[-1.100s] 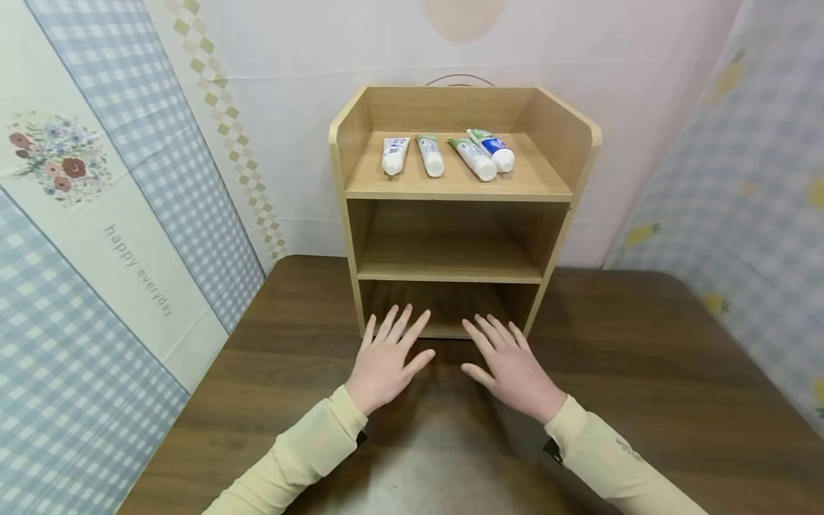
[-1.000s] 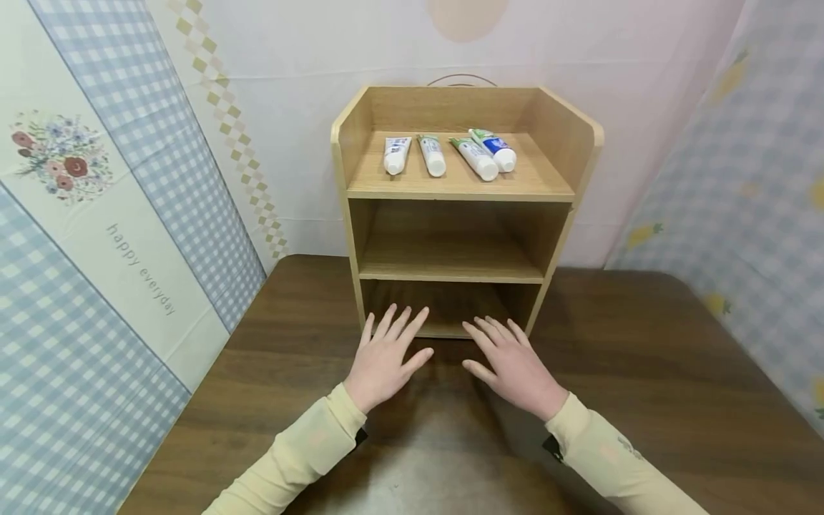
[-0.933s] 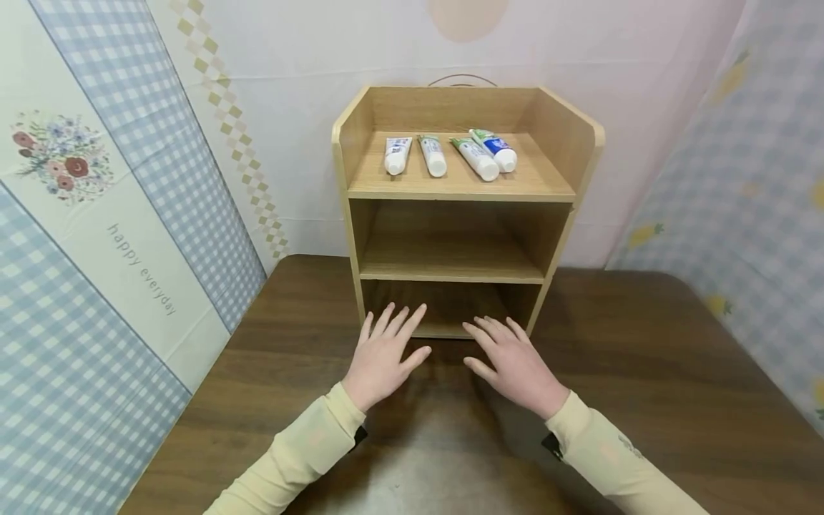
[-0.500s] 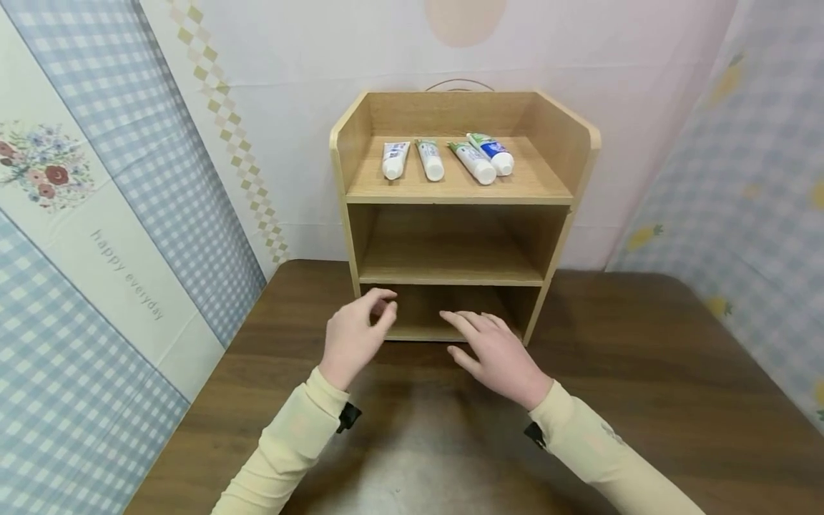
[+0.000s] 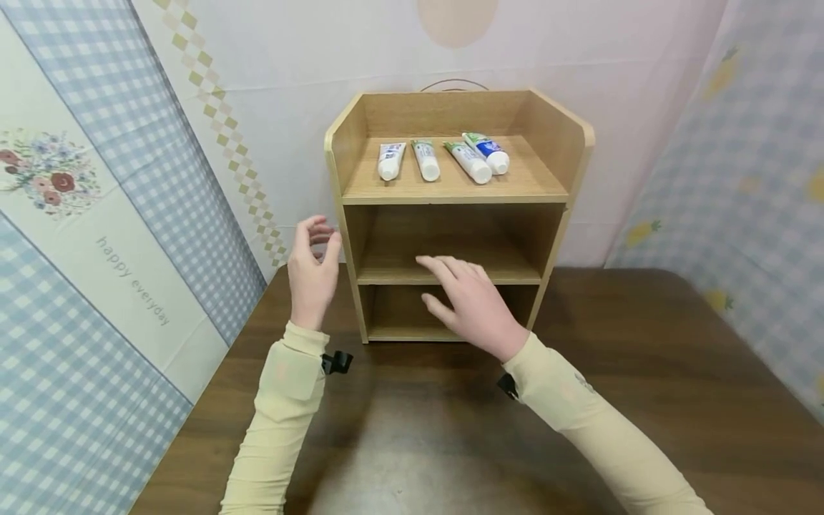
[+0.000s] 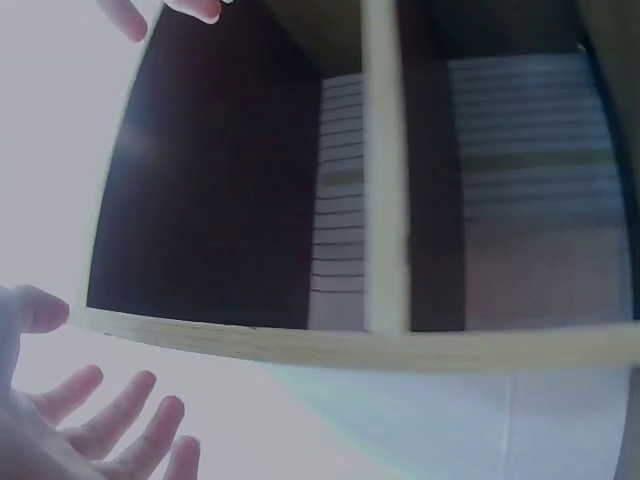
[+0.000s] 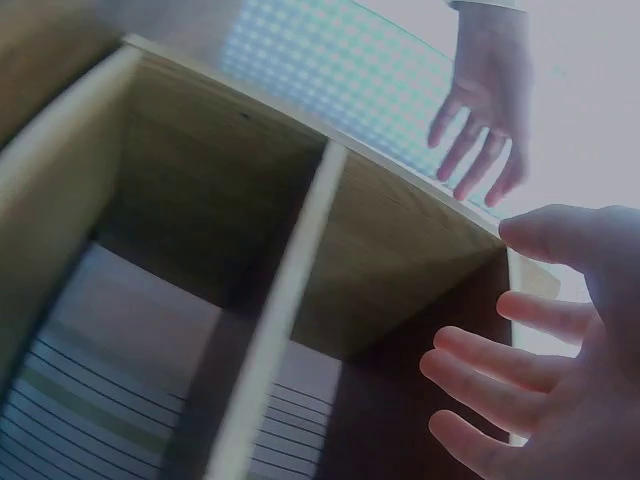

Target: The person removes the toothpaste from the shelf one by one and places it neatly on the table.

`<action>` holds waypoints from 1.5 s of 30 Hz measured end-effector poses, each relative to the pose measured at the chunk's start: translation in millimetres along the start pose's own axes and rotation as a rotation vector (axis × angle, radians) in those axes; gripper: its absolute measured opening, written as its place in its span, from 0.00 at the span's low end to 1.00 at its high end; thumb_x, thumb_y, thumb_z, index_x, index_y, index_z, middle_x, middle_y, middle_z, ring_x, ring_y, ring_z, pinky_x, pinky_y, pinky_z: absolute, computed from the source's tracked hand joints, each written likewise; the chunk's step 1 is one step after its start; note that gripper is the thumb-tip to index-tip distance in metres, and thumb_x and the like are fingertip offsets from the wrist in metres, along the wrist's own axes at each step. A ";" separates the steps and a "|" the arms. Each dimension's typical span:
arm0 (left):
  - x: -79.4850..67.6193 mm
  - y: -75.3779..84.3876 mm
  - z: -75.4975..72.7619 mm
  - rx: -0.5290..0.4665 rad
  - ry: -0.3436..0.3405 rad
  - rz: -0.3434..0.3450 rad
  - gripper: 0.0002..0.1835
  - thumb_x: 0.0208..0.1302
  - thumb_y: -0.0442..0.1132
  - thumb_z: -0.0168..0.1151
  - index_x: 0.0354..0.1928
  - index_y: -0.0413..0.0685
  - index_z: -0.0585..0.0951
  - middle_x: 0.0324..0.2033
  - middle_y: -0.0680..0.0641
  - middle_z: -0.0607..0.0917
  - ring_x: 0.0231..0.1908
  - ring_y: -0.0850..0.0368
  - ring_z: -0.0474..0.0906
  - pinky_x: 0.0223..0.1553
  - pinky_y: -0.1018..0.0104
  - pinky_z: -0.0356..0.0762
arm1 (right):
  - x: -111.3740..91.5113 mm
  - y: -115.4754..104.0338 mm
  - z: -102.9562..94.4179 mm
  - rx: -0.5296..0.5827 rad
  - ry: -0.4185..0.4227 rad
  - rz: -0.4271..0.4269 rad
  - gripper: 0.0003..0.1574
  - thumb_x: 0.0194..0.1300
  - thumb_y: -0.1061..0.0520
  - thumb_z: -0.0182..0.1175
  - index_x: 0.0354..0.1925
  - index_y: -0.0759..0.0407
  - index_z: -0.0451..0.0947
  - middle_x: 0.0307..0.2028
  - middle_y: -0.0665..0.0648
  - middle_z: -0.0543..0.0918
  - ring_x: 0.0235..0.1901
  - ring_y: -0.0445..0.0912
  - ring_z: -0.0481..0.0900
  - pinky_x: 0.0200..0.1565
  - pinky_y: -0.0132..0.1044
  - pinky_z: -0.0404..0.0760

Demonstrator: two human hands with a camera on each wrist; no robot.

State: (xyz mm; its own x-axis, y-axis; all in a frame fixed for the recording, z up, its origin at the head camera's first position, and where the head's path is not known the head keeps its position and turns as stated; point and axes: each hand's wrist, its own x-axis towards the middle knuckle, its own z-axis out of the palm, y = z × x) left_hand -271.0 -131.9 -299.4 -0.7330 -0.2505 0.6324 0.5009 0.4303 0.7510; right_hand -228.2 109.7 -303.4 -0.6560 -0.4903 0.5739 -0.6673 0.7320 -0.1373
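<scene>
My left hand [image 5: 313, 275] is raised beside the left side panel of a small wooden shelf [image 5: 453, 197], fingers loosely bent with nothing in them. In front of the shelf's middle compartment my right hand [image 5: 473, 304] hovers, fingers spread and holding nothing. On the shelf's top board lie several white tubes with white caps: a small tube [image 5: 390, 161] at the left, a green-ended tube [image 5: 425, 159] beside it, and at the right a green-and-white tube [image 5: 468, 162] overlapping a blue-banded tube [image 5: 487, 152]. In the left wrist view, fingers [image 6: 120, 420] show past the shelf's edge.
The shelf stands at the back of a dark wooden table [image 5: 412, 429], against a pale cloth backdrop [image 5: 277, 43]. Its raised side panels flank the top board. Blue checked cloth [image 5: 187, 164] hangs at the left, and a patterned cloth [image 5: 727, 214] at the right.
Both hands have risen from low in front of the shelf. The left moved up and left to the shelf's side, its fingers bending; the right moved up and slightly left. The tubes stay put.
</scene>
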 end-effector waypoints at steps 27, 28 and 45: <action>64.2 68.6 13.5 -0.111 -0.162 0.032 0.38 0.65 0.33 0.50 0.76 0.59 0.53 0.65 0.41 0.68 0.54 0.51 0.71 0.47 0.66 0.72 | 124.4 7.3 -47.8 -0.151 0.001 -0.053 0.27 0.69 0.47 0.54 0.61 0.58 0.69 0.57 0.62 0.76 0.57 0.56 0.75 0.53 0.50 0.71; 65.3 68.6 14.7 -0.108 -0.162 0.034 0.38 0.65 0.33 0.50 0.75 0.59 0.54 0.65 0.41 0.68 0.55 0.50 0.71 0.47 0.65 0.73 | 125.8 9.3 -47.4 -0.151 -0.006 -0.051 0.27 0.69 0.47 0.53 0.61 0.58 0.69 0.57 0.62 0.76 0.56 0.56 0.75 0.52 0.50 0.71; 83.7 61.0 16.7 -0.059 -0.175 0.108 0.32 0.64 0.30 0.44 0.71 0.54 0.59 0.70 0.50 0.62 0.57 0.53 0.69 0.49 0.63 0.71 | 161.0 0.5 -36.6 -0.280 -0.197 0.082 0.38 0.72 0.37 0.43 0.69 0.58 0.60 0.58 0.62 0.73 0.58 0.57 0.72 0.57 0.49 0.68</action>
State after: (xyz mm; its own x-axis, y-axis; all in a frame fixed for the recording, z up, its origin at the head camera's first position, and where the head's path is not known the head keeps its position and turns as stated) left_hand -309.5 -112.2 -203.9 -0.7397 -0.0488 0.6712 0.6034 0.3936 0.6936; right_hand -321.3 48.4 -181.5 -0.7772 -0.4864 0.3992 -0.5046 0.8608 0.0663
